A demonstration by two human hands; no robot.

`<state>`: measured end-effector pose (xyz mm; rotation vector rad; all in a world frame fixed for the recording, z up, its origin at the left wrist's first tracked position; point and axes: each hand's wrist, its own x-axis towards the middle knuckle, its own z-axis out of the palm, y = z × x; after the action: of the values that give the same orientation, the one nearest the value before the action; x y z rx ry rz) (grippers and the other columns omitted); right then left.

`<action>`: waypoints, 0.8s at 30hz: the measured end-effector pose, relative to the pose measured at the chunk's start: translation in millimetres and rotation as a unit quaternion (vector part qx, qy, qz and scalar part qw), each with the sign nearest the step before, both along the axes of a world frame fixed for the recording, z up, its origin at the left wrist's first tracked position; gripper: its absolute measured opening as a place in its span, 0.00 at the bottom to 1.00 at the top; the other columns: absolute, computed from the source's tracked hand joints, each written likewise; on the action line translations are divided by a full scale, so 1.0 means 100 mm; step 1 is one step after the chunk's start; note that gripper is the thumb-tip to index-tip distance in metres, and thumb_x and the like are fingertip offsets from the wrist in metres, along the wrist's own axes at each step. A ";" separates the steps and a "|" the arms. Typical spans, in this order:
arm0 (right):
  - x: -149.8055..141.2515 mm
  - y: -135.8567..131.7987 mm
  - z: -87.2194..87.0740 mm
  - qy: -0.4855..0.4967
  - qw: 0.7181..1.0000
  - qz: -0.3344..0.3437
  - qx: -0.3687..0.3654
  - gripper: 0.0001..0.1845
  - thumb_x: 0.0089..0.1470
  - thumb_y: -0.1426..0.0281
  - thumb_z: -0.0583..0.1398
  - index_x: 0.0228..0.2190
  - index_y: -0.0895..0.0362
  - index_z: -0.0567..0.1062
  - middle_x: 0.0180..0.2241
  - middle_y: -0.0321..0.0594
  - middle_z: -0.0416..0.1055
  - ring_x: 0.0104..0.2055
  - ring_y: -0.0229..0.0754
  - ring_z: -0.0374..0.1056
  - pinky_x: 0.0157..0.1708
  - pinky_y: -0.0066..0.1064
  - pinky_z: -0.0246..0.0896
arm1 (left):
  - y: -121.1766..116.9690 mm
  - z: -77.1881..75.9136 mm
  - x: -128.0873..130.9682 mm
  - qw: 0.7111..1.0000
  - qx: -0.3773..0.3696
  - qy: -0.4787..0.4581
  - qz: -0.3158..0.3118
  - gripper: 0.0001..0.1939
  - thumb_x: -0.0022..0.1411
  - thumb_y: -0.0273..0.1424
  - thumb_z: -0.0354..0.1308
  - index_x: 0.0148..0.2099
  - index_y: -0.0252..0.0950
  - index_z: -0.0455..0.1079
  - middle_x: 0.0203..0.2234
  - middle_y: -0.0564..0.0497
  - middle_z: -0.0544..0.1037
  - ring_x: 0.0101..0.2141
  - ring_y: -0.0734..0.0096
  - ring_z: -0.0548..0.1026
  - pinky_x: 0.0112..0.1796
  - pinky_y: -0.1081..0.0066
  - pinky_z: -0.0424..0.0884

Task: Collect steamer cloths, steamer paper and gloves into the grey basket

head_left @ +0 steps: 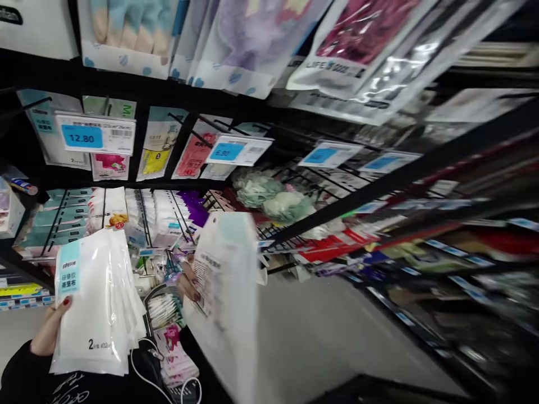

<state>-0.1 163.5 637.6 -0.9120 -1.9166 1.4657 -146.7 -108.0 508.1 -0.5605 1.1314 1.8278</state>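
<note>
White plastic packets (96, 314) are clamped at their left edge by the left hand (53, 328); apart from it, the right hand (188, 285) grips another packet (229, 292). Moving either calls for care around the hooks (200, 133); grey floor (303, 331) stretches beyond, rightward.

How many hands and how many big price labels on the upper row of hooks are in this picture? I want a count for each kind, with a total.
Hands (left hand, right hand): 2
Big price labels: 4
Total: 6
</note>
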 end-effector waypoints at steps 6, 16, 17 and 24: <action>-0.06 -0.05 -0.18 0.231 0.920 0.047 -0.313 0.33 0.51 0.41 0.33 0.28 0.52 0.62 0.11 0.20 0.41 0.06 0.28 0.23 0.07 0.25 0.21 | -0.02 -0.10 -0.04 0.999 -0.036 -0.004 -0.012 0.08 0.49 0.24 0.65 0.35 0.35 0.73 0.22 0.49 0.82 0.26 0.58 0.80 0.25 0.70 0.78; -0.35 -0.05 0.34 0.318 0.860 0.024 -0.398 0.11 0.60 0.73 0.44 0.33 0.57 0.64 0.21 0.25 0.41 0.16 0.29 0.23 0.09 0.16 0.28 | -0.02 -0.11 -0.08 0.998 -0.043 -0.021 -0.028 0.11 0.45 0.24 0.66 0.34 0.38 0.72 0.20 0.53 0.81 0.32 0.56 0.80 0.30 0.70 0.78; -0.37 -0.04 0.37 0.319 0.861 0.025 -0.394 0.11 0.60 0.72 0.43 0.33 0.57 0.64 0.21 0.25 0.41 0.16 0.29 0.23 0.09 0.17 0.28 | -0.01 -0.10 -0.09 0.998 -0.043 -0.028 -0.026 0.10 0.45 0.24 0.65 0.33 0.38 0.72 0.20 0.53 0.81 0.32 0.55 0.80 0.30 0.70 0.78; -0.35 0.05 0.21 0.273 0.897 0.166 -0.306 0.29 0.50 0.41 0.41 0.24 0.52 0.61 0.12 0.20 0.37 0.09 0.28 0.23 0.08 0.22 0.26 | 0.03 0.04 -0.09 0.997 -0.059 -0.050 -0.010 0.11 0.43 0.23 0.65 0.33 0.38 0.71 0.19 0.54 0.80 0.32 0.56 0.80 0.28 0.71 0.78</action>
<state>-34.7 168.4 658.8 -0.3320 -1.2352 2.3075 -155.3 -104.7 511.6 -0.6983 1.1773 1.7043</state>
